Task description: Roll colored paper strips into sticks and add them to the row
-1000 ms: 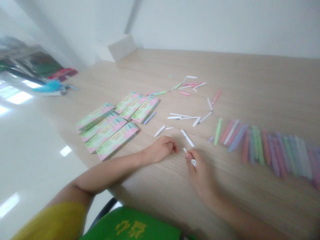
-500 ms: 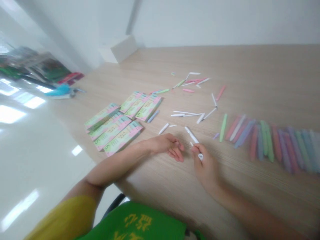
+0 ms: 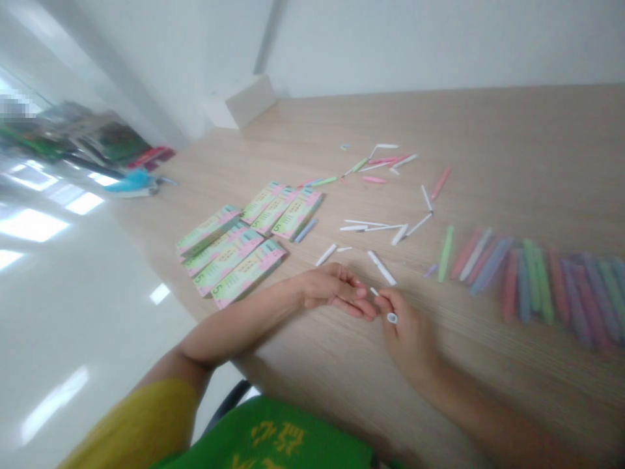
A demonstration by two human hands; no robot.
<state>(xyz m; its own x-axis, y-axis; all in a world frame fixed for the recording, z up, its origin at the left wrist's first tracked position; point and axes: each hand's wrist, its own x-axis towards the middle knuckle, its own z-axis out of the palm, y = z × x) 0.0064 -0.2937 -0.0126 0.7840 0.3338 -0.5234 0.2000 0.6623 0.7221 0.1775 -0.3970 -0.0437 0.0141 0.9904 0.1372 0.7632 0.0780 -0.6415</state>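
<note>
My right hand is closed around a white pen part. Its round hollow end shows by the curled fingers, and a thin white tip sticks out past the thumb; the grip hides the rest. Close beside it, my left hand has its fingers loosely bent and apart, with nothing clear to see in them. Just beyond the hands lies a white pen barrel. A shorter white pen piece rests behind my left hand, and a green pen barrel lies to the right.
Several green-and-pink boxes lie in two groups at the left. A blurred row of coloured pen barrels spreads across the right. Loose white refills and pink pieces are scattered farther back. A white block stands by the wall.
My left hand has moved right, closer to my right hand, and its thumb and fingers have drawn nearer each other. My right hand keeps its hold. The view has shifted slightly.
</note>
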